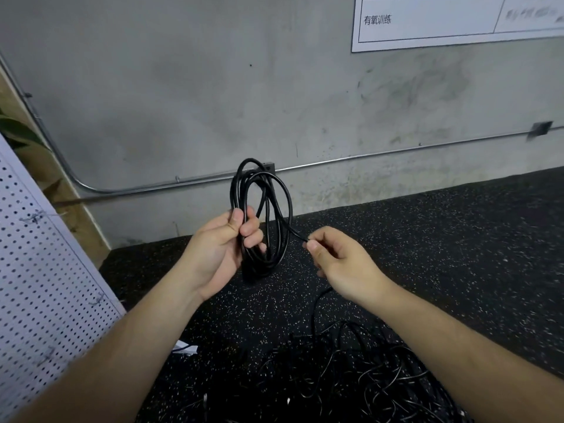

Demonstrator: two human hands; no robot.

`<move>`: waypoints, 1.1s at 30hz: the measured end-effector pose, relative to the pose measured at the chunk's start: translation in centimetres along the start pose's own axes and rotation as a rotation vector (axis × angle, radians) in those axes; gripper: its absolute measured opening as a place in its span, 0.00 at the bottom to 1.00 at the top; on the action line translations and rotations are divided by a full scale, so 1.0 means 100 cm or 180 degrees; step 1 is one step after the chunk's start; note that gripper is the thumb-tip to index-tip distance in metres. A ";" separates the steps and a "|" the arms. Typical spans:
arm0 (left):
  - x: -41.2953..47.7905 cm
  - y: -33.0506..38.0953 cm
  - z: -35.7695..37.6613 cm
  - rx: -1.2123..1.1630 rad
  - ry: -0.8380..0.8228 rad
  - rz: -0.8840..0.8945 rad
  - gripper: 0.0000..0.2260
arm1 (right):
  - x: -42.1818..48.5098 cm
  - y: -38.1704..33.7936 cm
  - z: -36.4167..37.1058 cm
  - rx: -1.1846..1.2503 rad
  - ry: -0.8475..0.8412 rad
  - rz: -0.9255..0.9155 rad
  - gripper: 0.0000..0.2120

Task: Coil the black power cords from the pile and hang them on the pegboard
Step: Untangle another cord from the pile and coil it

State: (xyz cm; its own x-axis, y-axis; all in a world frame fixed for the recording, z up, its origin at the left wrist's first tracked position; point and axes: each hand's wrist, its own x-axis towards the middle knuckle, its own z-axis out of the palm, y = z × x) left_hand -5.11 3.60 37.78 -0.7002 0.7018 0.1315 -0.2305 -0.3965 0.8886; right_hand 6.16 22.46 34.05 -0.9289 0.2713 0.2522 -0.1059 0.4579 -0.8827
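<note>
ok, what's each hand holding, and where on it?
Left hand grips the bundled loops of the coiled black power cord partway down one side. Right hand pinches the same cord's loose strand between thumb and forefinger, beside the coil.

Below the coil (235, 190), the cord pile (351, 377) runs off the bottom edge. Left of the coil, the pegboard (39, 285) is cropped. Up-right of it, the chart (457, 22) has blurred print.

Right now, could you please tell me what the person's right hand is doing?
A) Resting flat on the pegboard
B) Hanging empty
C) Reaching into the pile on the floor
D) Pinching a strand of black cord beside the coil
D: the right hand pinches the loose strand leading off the coil, which the left hand grips.
</note>
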 end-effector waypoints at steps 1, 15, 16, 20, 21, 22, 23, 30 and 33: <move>-0.001 -0.001 0.003 -0.0001 -0.0044 -0.0020 0.06 | 0.001 -0.003 0.004 0.0048 0.0074 0.0014 0.07; 0.002 -0.005 0.000 -0.0304 0.0375 0.0076 0.09 | 0.010 -0.005 0.016 0.0959 0.0262 0.0108 0.04; 0.002 -0.006 0.001 -0.0309 0.0372 0.0048 0.09 | 0.012 -0.004 0.016 0.0956 0.0340 0.0105 0.04; 0.001 -0.016 0.011 -0.0238 0.0355 -0.0107 0.12 | 0.015 -0.006 0.021 0.0925 0.0692 0.0056 0.07; 0.001 -0.018 0.014 -0.0210 0.0376 -0.0119 0.13 | 0.016 -0.007 0.022 0.0930 0.0761 0.0066 0.07; 0.000 -0.019 0.017 -0.0193 0.0398 -0.0111 0.13 | 0.017 -0.007 0.023 0.0915 0.0800 0.0082 0.07; 0.000 -0.019 0.018 -0.0186 0.0414 -0.0085 0.14 | 0.018 -0.007 0.023 0.0868 0.0808 0.0104 0.06; -0.002 -0.005 0.023 -0.0514 0.0225 0.0152 0.11 | 0.018 0.003 0.026 0.0325 0.0755 0.0236 0.06; -0.003 0.003 0.023 -0.0554 0.0181 0.0259 0.12 | 0.014 0.019 0.023 -0.0007 0.0186 0.0213 0.08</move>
State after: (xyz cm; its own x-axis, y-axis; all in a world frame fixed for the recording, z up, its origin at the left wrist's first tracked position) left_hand -3.41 4.61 39.01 -0.7571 0.6307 0.1703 -0.2815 -0.5502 0.7862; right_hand 3.79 21.77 31.79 -0.9115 0.3502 0.2156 -0.0435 0.4391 -0.8974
